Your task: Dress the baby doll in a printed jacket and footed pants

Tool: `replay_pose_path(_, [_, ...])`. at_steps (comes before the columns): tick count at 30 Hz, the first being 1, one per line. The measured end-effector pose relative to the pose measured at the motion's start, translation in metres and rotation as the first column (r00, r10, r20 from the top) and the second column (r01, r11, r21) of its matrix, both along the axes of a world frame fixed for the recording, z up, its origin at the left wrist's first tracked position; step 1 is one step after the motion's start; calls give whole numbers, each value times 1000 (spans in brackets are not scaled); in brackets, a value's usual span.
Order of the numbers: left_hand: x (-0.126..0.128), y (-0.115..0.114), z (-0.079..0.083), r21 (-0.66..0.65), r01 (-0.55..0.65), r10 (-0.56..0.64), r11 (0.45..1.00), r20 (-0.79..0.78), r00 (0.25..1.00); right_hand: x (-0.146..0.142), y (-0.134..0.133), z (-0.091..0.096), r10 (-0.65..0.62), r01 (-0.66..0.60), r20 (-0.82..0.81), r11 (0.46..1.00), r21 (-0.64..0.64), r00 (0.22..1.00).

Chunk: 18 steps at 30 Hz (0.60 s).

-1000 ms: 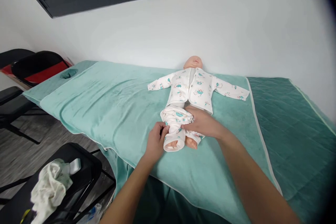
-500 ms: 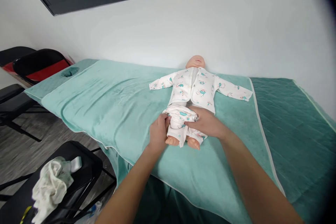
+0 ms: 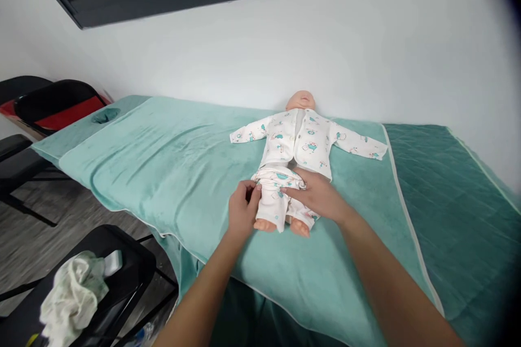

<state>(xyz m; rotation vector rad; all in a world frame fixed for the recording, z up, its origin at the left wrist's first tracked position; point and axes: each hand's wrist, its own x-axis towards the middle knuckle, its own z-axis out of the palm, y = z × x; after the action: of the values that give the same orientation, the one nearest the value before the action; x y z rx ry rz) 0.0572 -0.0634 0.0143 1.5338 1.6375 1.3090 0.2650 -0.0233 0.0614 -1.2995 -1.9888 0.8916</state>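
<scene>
A baby doll [image 3: 301,101] lies on its back on the bed, its head by the wall and its feet towards me. It wears a white printed jacket [image 3: 313,143] with the sleeves spread out. White printed baby trousers [image 3: 273,203] cover its legs, bunched at the top, and both feet stick out below. My left hand [image 3: 243,209] is closed at the left side of the trousers, thumb and fingers pinching the cloth. On the other side, my right hand [image 3: 319,194] grips the trousers near the waist, thumb across the front and some fingers hidden.
A green sheet [image 3: 171,157] covers the long bed beside a white wall [image 3: 260,49]. At the lower left, a black chair [image 3: 130,255] holds a crumpled cloth [image 3: 75,295] and a small white object [image 3: 113,263]. More black and red chairs [image 3: 61,100] stand further left.
My left fingers have shifted slightly on the trousers' side, and the trouser leg there looks smoother. My right hand keeps nearly the same place. The whole view has shifted a little.
</scene>
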Motion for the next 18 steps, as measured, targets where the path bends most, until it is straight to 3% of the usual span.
replay_pose_path(3, [-3, 5, 3, 5, -10, 8, 1000, 233, 972, 2, -2, -1, 10, -10, -43, 1000, -4, 999])
replay_pose_path(6, [-5, 17, 7, 15, -42, 34, 999, 361, 932, 5, -3, -3, -7, 15, -212, 999, 36, 977])
replay_pose_path(9, [-5, 37, 10, 12, -23, 17, 1000, 382, 924, 9, -2, -8, -134, 199, -388, 971, 133, 912])
replay_pose_path(11, [-4, 53, 12, -21, 7, 1, 1000, 359, 933, 14, 2, -12, -298, 405, -371, 878, 254, 879])
replay_pose_path(13, [-2, 67, 13, -47, 48, -29, 998, 347, 938, 19, 9, -19, -422, 506, -286, 775, 379, 860])
replay_pose_path(14, [0, 73, 15, -49, 72, -51, 996, 348, 936, 21, 12, -22, -445, 506, -241, 757, 413, 863])
replay_pose_path(18, [3, 90, 24, -7, 206, -197, 979, 259, 945, 25, 21, -30, -403, 409, -114, 795, 447, 908])
